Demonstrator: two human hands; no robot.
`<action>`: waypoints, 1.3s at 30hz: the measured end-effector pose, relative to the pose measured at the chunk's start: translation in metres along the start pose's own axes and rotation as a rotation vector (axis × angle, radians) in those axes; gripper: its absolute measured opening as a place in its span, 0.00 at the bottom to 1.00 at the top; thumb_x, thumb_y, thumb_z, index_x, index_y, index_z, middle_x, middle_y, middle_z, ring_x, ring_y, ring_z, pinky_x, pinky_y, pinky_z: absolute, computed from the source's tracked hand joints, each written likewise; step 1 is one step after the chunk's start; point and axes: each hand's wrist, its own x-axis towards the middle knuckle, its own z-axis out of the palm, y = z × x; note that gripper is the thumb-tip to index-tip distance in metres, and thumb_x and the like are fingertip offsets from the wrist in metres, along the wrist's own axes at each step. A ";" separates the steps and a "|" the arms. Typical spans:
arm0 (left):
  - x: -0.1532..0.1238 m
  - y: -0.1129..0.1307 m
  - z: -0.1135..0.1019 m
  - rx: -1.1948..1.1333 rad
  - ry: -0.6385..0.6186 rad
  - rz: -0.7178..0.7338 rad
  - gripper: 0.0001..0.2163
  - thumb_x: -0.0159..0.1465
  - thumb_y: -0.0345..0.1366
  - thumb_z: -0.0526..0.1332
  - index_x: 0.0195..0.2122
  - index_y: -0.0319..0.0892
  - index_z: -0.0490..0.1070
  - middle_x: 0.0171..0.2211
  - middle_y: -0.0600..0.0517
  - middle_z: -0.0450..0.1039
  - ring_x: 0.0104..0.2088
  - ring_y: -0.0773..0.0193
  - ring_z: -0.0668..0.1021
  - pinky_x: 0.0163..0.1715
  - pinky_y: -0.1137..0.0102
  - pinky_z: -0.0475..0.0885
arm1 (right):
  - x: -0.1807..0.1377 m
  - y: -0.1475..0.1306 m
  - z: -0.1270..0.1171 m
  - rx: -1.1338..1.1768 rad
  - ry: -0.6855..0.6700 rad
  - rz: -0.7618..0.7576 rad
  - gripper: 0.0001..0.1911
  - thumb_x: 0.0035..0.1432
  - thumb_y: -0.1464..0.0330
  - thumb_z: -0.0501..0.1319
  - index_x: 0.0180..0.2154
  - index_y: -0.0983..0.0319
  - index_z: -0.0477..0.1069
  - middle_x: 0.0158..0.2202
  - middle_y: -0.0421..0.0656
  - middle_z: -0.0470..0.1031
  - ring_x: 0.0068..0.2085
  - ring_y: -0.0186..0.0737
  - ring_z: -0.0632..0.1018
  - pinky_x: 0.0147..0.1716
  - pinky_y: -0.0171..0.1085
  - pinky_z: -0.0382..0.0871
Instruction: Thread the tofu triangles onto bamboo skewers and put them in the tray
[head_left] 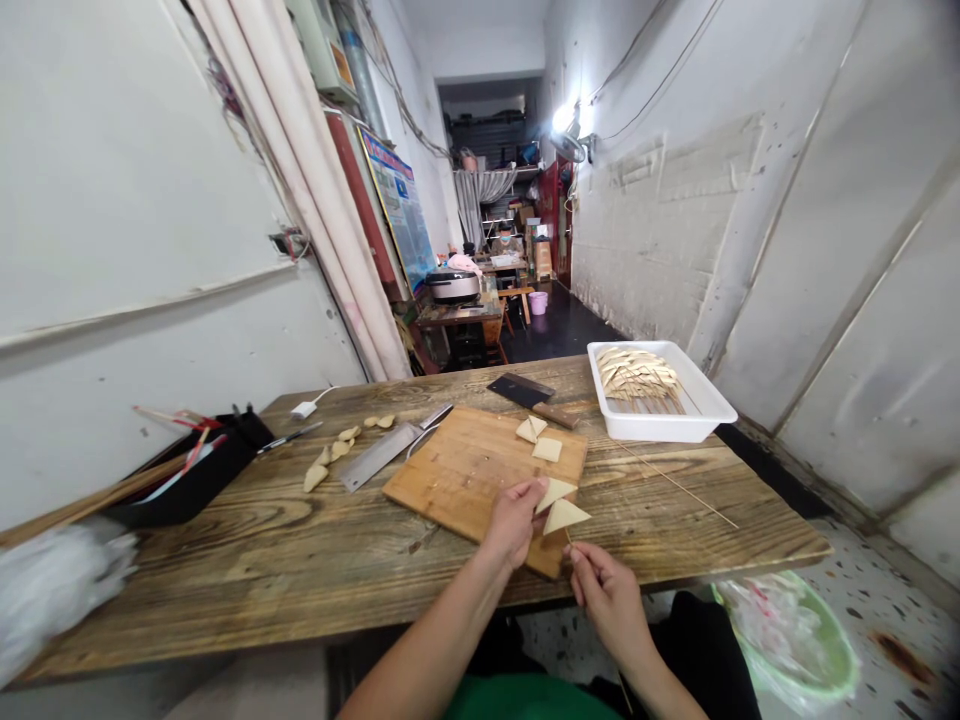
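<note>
My left hand pinches a pale yellow triangular slice, tofu-like in look, over the near right part of the wooden cutting board. A second triangular slice sits just below it, at the tip of a thin bamboo skewer. The fingers of my right hand are closed round that skewer, low at the table's front edge. How far the skewer runs into the slices is hidden. Further back on the board lie a square slice and some folded slices.
A white tray of skewered slices stands at the back right, near a loose skewer. Two cleavers, one dark and one silver, lie by the board. Pale scraps and a black box are left; a green basin is below right.
</note>
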 end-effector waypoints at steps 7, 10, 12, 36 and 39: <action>-0.006 0.006 0.005 -0.012 -0.057 0.009 0.17 0.47 0.38 0.68 0.35 0.33 0.72 0.30 0.46 0.75 0.27 0.66 0.75 0.30 0.72 0.70 | 0.002 -0.001 -0.003 0.037 0.025 0.021 0.21 0.57 0.54 0.54 0.35 0.67 0.71 0.13 0.32 0.56 0.16 0.28 0.58 0.16 0.29 0.51; -0.006 0.006 0.006 0.029 -0.101 0.058 0.17 0.46 0.37 0.69 0.36 0.33 0.72 0.31 0.46 0.75 0.28 0.67 0.75 0.31 0.74 0.68 | 0.002 -0.003 -0.003 0.032 0.035 0.014 0.21 0.57 0.54 0.54 0.36 0.67 0.72 0.13 0.32 0.57 0.15 0.28 0.59 0.16 0.29 0.52; -0.006 0.005 0.005 0.089 -0.072 0.091 0.20 0.46 0.39 0.68 0.38 0.34 0.71 0.32 0.47 0.74 0.28 0.68 0.74 0.29 0.75 0.68 | 0.001 -0.005 -0.004 -0.007 0.056 -0.014 0.20 0.58 0.56 0.54 0.37 0.66 0.72 0.13 0.33 0.58 0.15 0.30 0.61 0.16 0.29 0.55; -0.018 0.022 -0.009 -0.044 -0.263 -0.141 0.12 0.51 0.35 0.66 0.36 0.37 0.71 0.37 0.44 0.74 0.37 0.61 0.77 0.40 0.68 0.69 | -0.007 -0.021 -0.012 0.509 -0.169 0.326 0.21 0.51 0.52 0.60 0.35 0.63 0.66 0.12 0.27 0.55 0.09 0.20 0.48 0.07 0.24 0.43; -0.021 0.020 -0.006 0.022 -0.234 -0.071 0.14 0.50 0.37 0.67 0.35 0.36 0.71 0.35 0.44 0.75 0.34 0.63 0.77 0.37 0.69 0.70 | -0.005 -0.018 -0.016 0.435 -0.179 0.287 0.19 0.53 0.53 0.59 0.33 0.63 0.65 0.12 0.27 0.55 0.09 0.20 0.49 0.08 0.23 0.43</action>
